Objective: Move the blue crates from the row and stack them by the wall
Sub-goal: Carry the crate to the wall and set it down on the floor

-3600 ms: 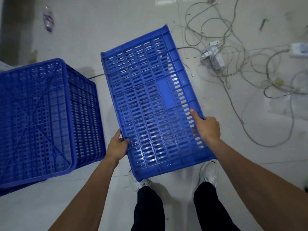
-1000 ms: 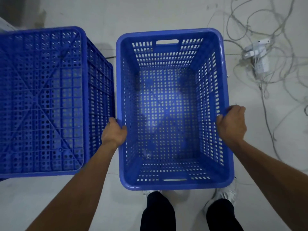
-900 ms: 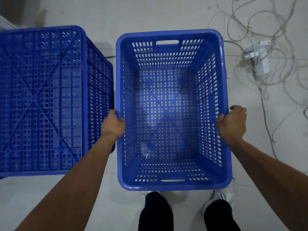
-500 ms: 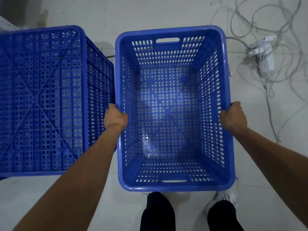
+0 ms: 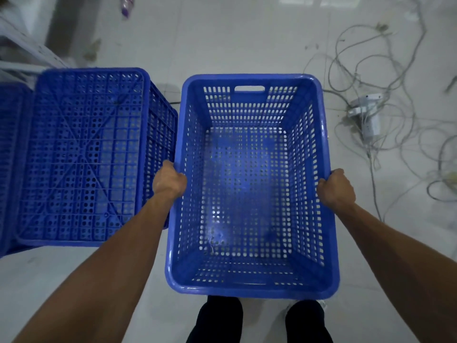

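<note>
I hold an empty, upright blue crate [image 5: 249, 184] in front of me, its open top facing up. My left hand [image 5: 168, 180] grips its left rim and my right hand [image 5: 335, 188] grips its right rim, both about halfway along. Just to the left stands an upturned blue crate [image 5: 81, 157], bottom side up, close beside the held one. Part of another blue crate [image 5: 7, 164] shows at the far left edge.
Tangled grey cables [image 5: 395, 107] and a white power strip [image 5: 366, 115] lie on the pale tiled floor to the right. A white shelf frame [image 5: 22, 50] stands at the upper left. My legs [image 5: 259, 320] are below the crate.
Since 3.6 s ago the crate has turned from bottom side up to open side up. In the last second it stayed in my grip; both hands slid slightly forward along the rims.
</note>
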### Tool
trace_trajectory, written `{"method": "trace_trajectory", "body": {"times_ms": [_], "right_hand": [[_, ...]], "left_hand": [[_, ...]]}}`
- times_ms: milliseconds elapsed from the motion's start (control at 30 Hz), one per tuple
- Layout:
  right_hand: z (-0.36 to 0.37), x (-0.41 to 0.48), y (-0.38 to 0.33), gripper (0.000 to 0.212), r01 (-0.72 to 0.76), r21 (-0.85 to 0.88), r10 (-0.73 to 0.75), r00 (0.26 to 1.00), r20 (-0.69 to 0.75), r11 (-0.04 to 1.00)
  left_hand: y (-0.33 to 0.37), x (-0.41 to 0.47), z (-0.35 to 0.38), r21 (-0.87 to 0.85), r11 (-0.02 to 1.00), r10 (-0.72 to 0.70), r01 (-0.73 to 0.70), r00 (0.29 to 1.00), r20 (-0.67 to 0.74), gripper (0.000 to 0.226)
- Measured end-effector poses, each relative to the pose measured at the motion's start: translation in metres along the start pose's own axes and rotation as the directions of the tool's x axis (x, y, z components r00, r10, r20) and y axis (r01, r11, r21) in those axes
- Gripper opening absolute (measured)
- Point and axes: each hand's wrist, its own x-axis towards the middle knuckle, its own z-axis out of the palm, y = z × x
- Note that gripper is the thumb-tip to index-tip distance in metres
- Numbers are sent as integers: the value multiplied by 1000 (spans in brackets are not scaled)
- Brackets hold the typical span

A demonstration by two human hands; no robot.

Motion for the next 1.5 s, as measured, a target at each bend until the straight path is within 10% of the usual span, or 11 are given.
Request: {"method": "trace_trajectory", "body": {"times_ms": [567, 900, 1133, 1500], "right_hand": [[-264, -210, 19, 44, 114, 39, -110, 989, -96, 993], [-325, -261, 6, 51, 444, 6, -437, 884, -165, 896], [-320, -320, -54, 49, 642, -3, -641, 765, -61, 767], [-228, -496, -157, 49, 923, -61, -919, 384, 85, 380]], "left_hand": [[41, -293, -196, -138, 989, -62, 54, 997, -54, 35], [11, -413, -257, -243, 968, -120, 62, 965, -233, 17], [-75, -491, -283, -400, 908, -280, 123, 889, -363, 16], [-302, -593, -278, -701, 675, -617, 232, 699, -362, 22]]}}
